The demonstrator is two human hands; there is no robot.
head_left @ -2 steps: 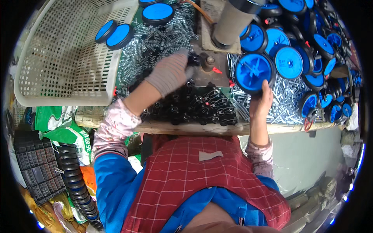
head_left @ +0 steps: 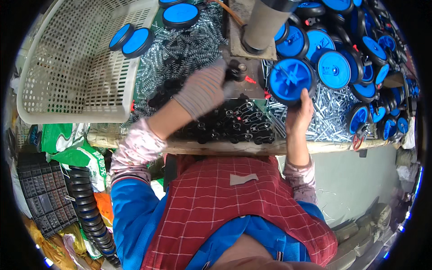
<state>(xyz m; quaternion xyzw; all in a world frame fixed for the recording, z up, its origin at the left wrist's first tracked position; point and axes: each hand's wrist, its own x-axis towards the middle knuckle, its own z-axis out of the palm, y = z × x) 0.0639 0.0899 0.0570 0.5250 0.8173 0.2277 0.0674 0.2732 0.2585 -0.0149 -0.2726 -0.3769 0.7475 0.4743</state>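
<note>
My left hand (head_left: 203, 89), in a grey striped glove and smeared by motion, is closed on a small black plastic part (head_left: 234, 70). That part is beside the short round metal post on the steel plate (head_left: 246, 91); whether they touch I cannot tell. My bare right hand (head_left: 300, 114) grips the rim of a blue wheel with a black tyre (head_left: 291, 82), its ribbed side facing up, thumb at the lower right edge. Below my left hand lie several black brackets with metal clips (head_left: 243, 121). Loose metal pins (head_left: 333, 117) lie under and beside the wheel.
A white perforated basket (head_left: 33, 105) stands at the left. Metal springs (head_left: 164, 67) are heaped beside it, with several blue wheels (head_left: 137, 42) on top. A thick press column (head_left: 269, 27) rises at the back. Many more wheels (head_left: 334, 70) pile up at right, near red-handled scissors (head_left: 358, 138).
My left hand has shifted slightly right with the black part, toward the metal post. My right hand and the wheel have moved a little left and up.
</note>
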